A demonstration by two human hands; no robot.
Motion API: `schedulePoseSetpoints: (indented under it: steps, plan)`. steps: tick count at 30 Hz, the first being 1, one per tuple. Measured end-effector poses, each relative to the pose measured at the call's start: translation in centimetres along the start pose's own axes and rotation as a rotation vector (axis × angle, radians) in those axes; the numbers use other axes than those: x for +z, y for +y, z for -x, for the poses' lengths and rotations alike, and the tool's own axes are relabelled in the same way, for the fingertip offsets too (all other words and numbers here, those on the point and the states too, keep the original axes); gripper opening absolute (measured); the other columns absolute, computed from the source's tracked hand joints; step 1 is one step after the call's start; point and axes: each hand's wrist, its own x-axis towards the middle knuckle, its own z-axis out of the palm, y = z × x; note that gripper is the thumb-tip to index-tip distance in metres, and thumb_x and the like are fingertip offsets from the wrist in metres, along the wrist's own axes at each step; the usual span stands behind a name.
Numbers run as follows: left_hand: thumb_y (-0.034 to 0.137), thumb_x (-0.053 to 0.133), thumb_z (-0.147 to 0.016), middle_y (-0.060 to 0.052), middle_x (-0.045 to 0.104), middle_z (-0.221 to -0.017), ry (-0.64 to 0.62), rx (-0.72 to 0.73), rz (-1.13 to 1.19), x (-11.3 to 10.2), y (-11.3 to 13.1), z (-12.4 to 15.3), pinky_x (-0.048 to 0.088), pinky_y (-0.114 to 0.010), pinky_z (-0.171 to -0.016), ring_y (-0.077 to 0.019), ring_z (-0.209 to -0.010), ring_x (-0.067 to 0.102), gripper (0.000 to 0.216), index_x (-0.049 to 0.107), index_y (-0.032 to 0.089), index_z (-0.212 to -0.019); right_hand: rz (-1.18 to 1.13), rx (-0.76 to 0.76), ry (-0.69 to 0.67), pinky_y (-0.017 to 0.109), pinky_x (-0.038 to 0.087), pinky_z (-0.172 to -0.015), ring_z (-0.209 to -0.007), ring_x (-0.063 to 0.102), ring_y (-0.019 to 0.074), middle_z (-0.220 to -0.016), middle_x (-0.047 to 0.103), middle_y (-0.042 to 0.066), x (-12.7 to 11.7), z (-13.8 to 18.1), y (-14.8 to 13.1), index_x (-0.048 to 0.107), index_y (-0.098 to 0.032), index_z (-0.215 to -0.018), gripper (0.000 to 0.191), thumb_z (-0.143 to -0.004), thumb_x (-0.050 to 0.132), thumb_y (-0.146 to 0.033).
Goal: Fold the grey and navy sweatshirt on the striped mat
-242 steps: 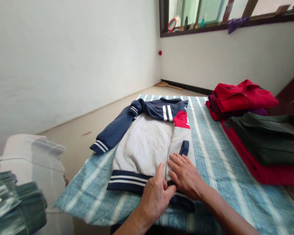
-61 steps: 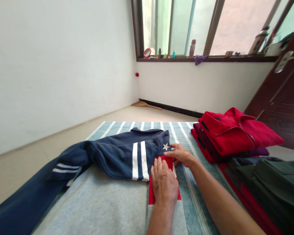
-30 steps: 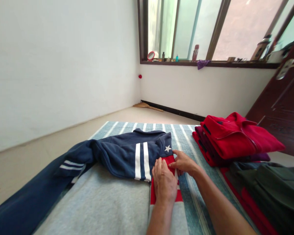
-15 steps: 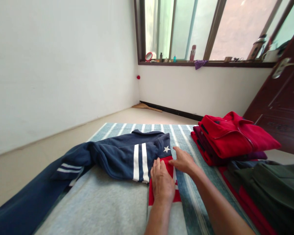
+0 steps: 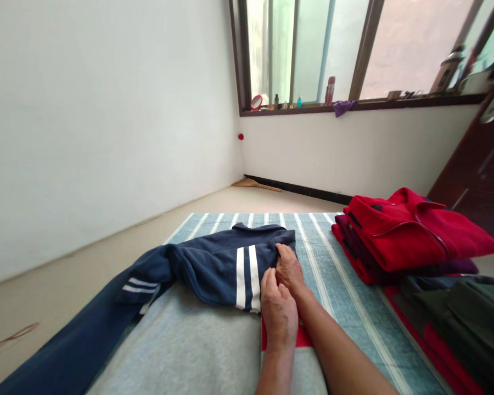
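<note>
A navy, grey and red jacket (image 5: pixel 218 269) lies spread over a bed, with two white stripes across its navy part. One navy sleeve (image 5: pixel 78 323) stretches out to the lower left. My left hand (image 5: pixel 279 310) rests on the red strip near the folded right side, its fingers bent and closed on the cloth. Just beyond it, my right hand (image 5: pixel 288 267) grips the navy edge by the shoulder, fingers curled in. The two hands touch or nearly touch. They hide most of the red strip and the white star.
Right of the jacket, folded red and purple clothes (image 5: pixel 411 230) are stacked on the striped bedsheet (image 5: pixel 313 241). Dark green folded clothes (image 5: pixel 469 312) lie nearer. A window sill (image 5: pixel 304 108) holds small bottles and a mirror. A brown door (image 5: pixel 473 164) stands at right; a broom (image 5: pixel 255 184) lies on the floor.
My right hand has moved left onto the jacket's navy edge and closed there, covering the star. My left hand's fingers have bent from lying flat. The view has shifted slightly.
</note>
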Motion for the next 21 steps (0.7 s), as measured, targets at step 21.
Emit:
schedulePoseSetpoints:
  steps: [21]
  plan:
    - [0.016, 0.046, -0.086, -0.013, 0.067, -0.112, -0.422, 0.182, -0.712, -5.4, 4.8, -8.9, 0.045, -0.028, -0.09, -0.0234, -0.109, 0.06, 0.029, 0.065, 0.015, -0.107, 0.124, -0.028, 0.082, 0.035, 0.04, -0.101, -0.115, 0.054, 0.0229, -0.122, 0.06, 0.016, 1.1, 0.4, -0.7, 0.05, -0.006, -0.13, 0.05, -0.082, 0.036, -0.007]
